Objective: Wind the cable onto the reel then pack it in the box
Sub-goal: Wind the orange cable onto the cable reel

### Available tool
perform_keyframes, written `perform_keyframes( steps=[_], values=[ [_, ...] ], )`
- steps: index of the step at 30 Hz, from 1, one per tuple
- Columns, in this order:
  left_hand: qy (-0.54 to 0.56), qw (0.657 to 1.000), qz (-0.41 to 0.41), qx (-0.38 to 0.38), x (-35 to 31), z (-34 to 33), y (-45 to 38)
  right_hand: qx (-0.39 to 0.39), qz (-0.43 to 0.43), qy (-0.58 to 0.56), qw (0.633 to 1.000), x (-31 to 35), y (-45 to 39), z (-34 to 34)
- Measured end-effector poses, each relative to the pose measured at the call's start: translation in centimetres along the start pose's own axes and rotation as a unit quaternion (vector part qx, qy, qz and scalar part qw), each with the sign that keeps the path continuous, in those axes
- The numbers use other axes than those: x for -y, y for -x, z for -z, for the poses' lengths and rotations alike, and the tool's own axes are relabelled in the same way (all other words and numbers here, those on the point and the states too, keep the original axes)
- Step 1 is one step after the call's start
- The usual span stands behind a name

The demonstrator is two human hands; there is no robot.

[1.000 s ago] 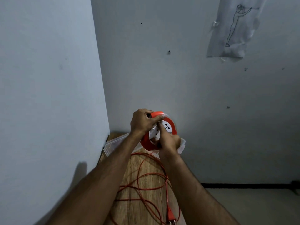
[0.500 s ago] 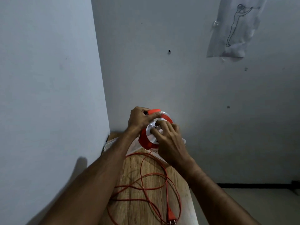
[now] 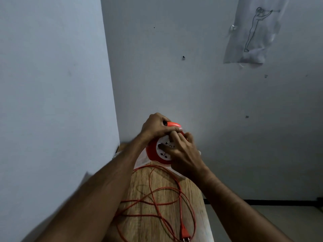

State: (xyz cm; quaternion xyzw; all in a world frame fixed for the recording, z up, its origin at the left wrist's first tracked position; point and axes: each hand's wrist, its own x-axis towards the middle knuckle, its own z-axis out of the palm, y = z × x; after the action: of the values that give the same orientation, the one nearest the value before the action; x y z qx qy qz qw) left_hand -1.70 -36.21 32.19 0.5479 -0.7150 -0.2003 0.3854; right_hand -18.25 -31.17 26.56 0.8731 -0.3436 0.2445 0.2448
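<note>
I hold an orange cable reel [image 3: 152,152] with a white socket face above the far end of the wooden table [image 3: 139,180]. My left hand [image 3: 155,126] grips the reel's orange top handle. My right hand [image 3: 181,151] lies over the white face, its fingers curled onto it with a fingertip in a dark recess. Loose orange cable [image 3: 157,203] lies in loops on the table, its plug [image 3: 237,235] near the front edge. A clear plastic box [image 3: 141,158] sits behind the reel, mostly hidden by my arms.
The table stands in a corner, a grey wall close on the left and another behind. To the right of the table is bare floor with a dark skirting strip [image 3: 279,201]. A paper sketch [image 3: 251,32] hangs on the back wall.
My right hand has turned round the reel's face, from below it to over its right side. The reel has tilted slightly and the cable loops on the table have shifted.
</note>
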Motion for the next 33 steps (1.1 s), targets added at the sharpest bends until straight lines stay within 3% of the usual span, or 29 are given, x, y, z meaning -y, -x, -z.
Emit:
perform_keyframes(
  steps=[6,10,12,14,18,20,21,23,25,26,28,30,31,33],
  values=[
    [0.035,0.999,-0.009,-0.025,-0.6,0.2,-0.2,-0.073,-0.168,-0.093,0.979,1.3,-0.7,-0.5],
    [0.028,0.999,-0.008,-0.025,-0.4,-0.1,0.1,-0.106,-0.323,-0.208,0.917,3.3,-1.3,-0.5],
    [0.030,0.999,0.000,-0.032,-0.2,-0.4,0.2,-0.126,-0.420,-0.284,0.852,4.2,-1.8,-0.1],
    [0.025,0.999,0.003,-0.039,0.1,-0.7,0.3,-0.147,-0.521,-0.354,0.763,4.9,-2.3,-0.3],
    [-0.005,0.999,0.004,-0.051,0.6,-1.1,0.6,-0.132,-0.664,-0.504,0.536,5.7,-3.0,-1.5],
    [-0.009,0.999,0.012,-0.040,1.1,-1.3,0.8,-0.118,-0.681,-0.590,0.417,5.7,-3.0,-1.3],
    [-0.008,0.999,0.016,-0.032,1.3,-1.4,1.0,-0.116,-0.681,-0.615,0.379,5.7,-2.8,-1.0],
    [0.010,0.999,0.028,-0.020,1.8,-1.6,1.2,-0.108,-0.682,-0.630,0.354,5.7,-2.4,-0.5],
    [0.034,0.998,0.042,-0.021,2.1,-1.7,1.3,-0.111,-0.677,-0.615,0.389,6.0,-1.7,-0.6],
    [0.041,0.998,0.048,-0.024,2.2,-1.7,1.4,-0.128,-0.661,-0.592,0.443,6.3,-1.4,-0.5],
    [0.052,0.997,0.056,-0.024,2.4,-1.7,1.5,-0.181,-0.579,-0.470,0.641,6.4,-0.3,-0.7],
    [0.055,0.996,0.061,-0.022,2.7,-1.7,1.5,-0.205,-0.416,-0.327,0.823,6.0,0.7,-0.7],
    [0.055,0.996,0.062,-0.022,2.8,-1.7,1.5,-0.195,-0.328,-0.276,0.883,5.7,1.1,-0.9],
    [0.055,0.996,0.063,-0.019,3.0,-1.5,1.5,-0.122,-0.194,-0.182,0.956,5.1,1.6,-1.3]
  ],
)
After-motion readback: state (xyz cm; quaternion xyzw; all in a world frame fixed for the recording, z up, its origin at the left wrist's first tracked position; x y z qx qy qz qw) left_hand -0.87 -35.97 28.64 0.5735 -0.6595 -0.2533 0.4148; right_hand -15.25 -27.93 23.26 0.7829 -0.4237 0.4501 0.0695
